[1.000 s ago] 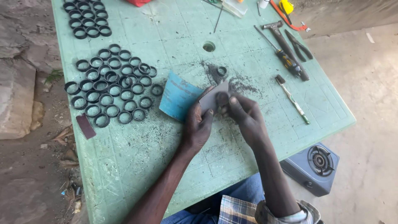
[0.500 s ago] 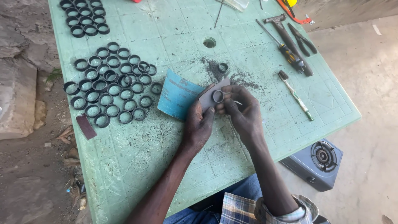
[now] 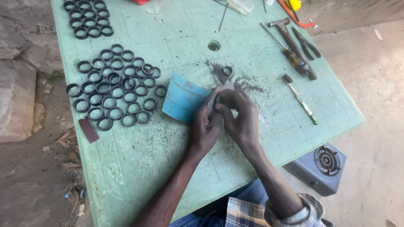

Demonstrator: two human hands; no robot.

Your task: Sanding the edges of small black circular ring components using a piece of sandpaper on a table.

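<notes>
My left hand and my right hand meet above the green plastic table. Together they pinch a small grey piece of sandpaper wrapped around a black ring that is mostly hidden by my fingers. A blue sandpaper sheet lies flat just left of my hands. One loose black ring rests in dark dust beyond my hands. A large cluster of black rings covers the table's left side.
A second group of black rings sits at the far left corner. A hammer, pliers and a toothbrush lie on the right. A dark sandpaper strip is near the left edge. A small gas stove stands on the ground.
My fingers have closed further over the ring and sandpaper, hiding the ring more. The hands stay at the same spot on the table.
</notes>
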